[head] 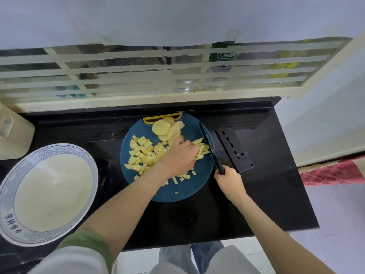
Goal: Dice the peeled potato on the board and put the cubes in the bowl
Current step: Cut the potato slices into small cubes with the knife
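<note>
A round dark-blue cutting board (195, 186) lies on the black counter. Pale yellow potato cubes (141, 152) are spread over its left half, and round potato slices (162, 128) are stacked at its far edge. My left hand (180, 156) presses down on potato strips (203, 149) near the board's right side. My right hand (230, 179) grips the handle of a black knife (207, 142) whose blade stands right beside the strips. A large white bowl (47, 192) with a blue patterned rim sits left of the board; it holds no cubes.
A black cleaver (235, 150) with holes in its blade lies on the counter right of the board. A beige container (14, 133) stands at the far left. A barred window sill runs behind the counter. The counter (276, 194) ends at right over a tiled floor.
</note>
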